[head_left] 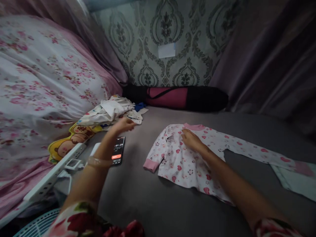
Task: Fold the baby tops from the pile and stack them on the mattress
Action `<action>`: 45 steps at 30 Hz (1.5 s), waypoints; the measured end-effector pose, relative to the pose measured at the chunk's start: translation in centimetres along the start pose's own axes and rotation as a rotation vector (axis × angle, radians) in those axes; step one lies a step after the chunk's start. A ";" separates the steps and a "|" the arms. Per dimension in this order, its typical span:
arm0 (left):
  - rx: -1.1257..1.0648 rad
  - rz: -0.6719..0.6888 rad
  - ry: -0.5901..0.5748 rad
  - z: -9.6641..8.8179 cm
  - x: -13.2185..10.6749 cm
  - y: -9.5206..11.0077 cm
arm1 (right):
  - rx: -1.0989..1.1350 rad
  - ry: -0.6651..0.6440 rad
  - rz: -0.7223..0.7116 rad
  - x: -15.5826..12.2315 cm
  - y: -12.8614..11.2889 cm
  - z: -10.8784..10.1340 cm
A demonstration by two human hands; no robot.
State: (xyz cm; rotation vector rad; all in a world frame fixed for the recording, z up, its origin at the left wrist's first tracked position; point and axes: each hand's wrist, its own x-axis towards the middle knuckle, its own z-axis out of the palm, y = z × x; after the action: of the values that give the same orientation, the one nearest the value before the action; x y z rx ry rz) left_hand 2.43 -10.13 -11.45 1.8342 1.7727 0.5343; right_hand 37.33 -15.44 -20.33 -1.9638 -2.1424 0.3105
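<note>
A child's long-sleeved shirt, white with pink hearts and pink collar and cuffs, lies on the grey sheet. One sleeve stretches to the right; the other angles down at the left. My right hand is on the shirt's upper front just below the collar, fingers drawn together at the fabric. My left hand hovers left of the shirt, near a heap of clothes; its fingers are blurred. Below that hand, partly behind my forearm, lies a phone showing a timer.
A folded pale garment lies under the far-right cuff. At the back wall rests a long black and pink bag. On the left are a yellow cartoon pillow, a white power strip with plugs, and a blue basket.
</note>
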 end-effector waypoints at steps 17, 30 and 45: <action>-0.132 -0.080 -0.413 6.5 -5.8 -0.2 | 0.088 0.179 0.053 4.9 -3.2 4.5; -0.156 -0.171 0.046 -0.3 5.1 -2.9 | 0.003 0.180 0.131 4.2 -4.6 5.5; 0.676 -0.068 0.250 7.0 7.1 -5.1 | -0.099 0.151 0.126 3.9 -5.1 5.3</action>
State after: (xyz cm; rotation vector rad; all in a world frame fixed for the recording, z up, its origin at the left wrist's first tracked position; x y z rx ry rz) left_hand 3.21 -3.73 -20.64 2.1958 2.3821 0.1370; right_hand 30.54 -12.07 -23.81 -2.1078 -1.9809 0.0739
